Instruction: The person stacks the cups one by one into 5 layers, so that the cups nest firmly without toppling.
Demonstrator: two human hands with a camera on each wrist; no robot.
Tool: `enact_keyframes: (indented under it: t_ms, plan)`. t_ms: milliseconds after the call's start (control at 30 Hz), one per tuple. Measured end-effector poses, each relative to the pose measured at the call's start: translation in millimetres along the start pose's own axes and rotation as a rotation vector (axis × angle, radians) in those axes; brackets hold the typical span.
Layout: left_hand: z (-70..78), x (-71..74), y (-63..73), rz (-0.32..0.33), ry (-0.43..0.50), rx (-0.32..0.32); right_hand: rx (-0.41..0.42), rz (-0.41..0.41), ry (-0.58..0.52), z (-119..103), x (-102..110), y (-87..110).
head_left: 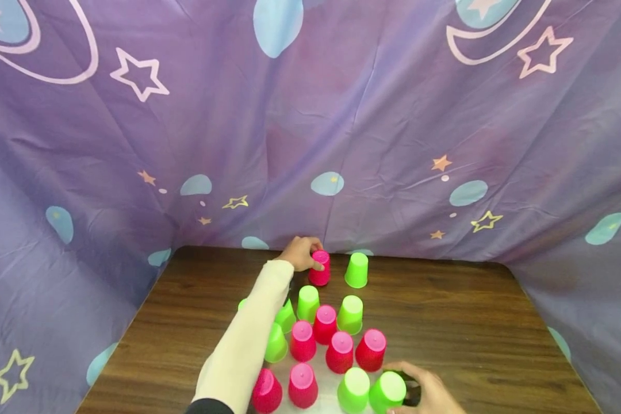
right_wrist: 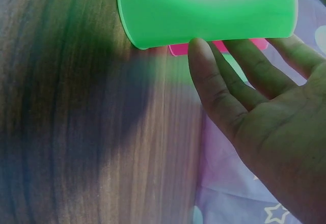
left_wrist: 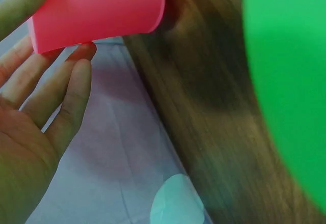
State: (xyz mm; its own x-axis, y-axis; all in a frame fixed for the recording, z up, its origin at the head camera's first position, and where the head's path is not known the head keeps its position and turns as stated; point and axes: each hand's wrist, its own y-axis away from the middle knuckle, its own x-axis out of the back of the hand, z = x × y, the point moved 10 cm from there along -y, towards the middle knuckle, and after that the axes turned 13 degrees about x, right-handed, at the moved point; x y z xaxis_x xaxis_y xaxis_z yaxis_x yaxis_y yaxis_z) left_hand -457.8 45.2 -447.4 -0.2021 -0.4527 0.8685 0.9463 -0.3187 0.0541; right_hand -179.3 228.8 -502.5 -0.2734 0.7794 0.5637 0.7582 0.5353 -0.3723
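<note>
At the far side of the table, my left hand (head_left: 299, 254) grips an upside-down pink cup (head_left: 319, 277), thumb on one side and fingers on the other. The left wrist view shows the fingertips against that pink cup (left_wrist: 102, 10). Close to the front, my right hand (head_left: 430, 392) holds an upside-down green cup (head_left: 388, 392) from its right side. Fingers touch the wall of that green cup (right_wrist: 204, 12) in the right wrist view. Just left of it stands another green cup (head_left: 353, 391). Whether either held cup is off the table, I cannot tell.
Several upside-down pink cups (head_left: 340, 352) and green cups (head_left: 350, 315) stand in the middle, some partly hidden behind my left sleeve (head_left: 243, 339). One green cup (head_left: 357, 270) stands at the back. A purple curtain (head_left: 393, 144) hangs around the wooden table (head_left: 455, 322).
</note>
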Motion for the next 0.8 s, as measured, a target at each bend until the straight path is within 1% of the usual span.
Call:
enact_keyframes:
  t_ms: [100, 267, 333, 467, 600, 700, 800]
  plan:
    - [1.1, -4.8, -4.6, 0.0, -0.01, 0.013, 0.003, 0.021, 0.008, 1, 2, 1.8]
    - [-0.1, -11.7, -10.9, -0.008, -0.037, 0.061, 0.012, 0.059, 0.024, 2, 6, 4.0]
    - [-0.8, -14.4, -12.5, -0.008, -0.052, 0.074, 0.011, 0.07, 0.01, 3, 6, 4.6]
    - [-0.5, -19.0, -14.3, -0.006, -0.066, 0.088, -0.013, 0.08, -0.023, 5, 5, 6.0]
    - [1.7, -23.1, -15.5, 0.001, -0.098, 0.093, -0.062, 0.082, -0.055, 7, 3, 8.3]
    - [4.6, -23.6, -16.0, 0.017, -0.108, 0.088, -0.068, 0.081, -0.053, 7, 2, 9.2]
    - [6.6, -23.6, -16.3, 0.029, -0.099, 0.089, -0.053, 0.081, -0.031, 7, 2, 8.9]
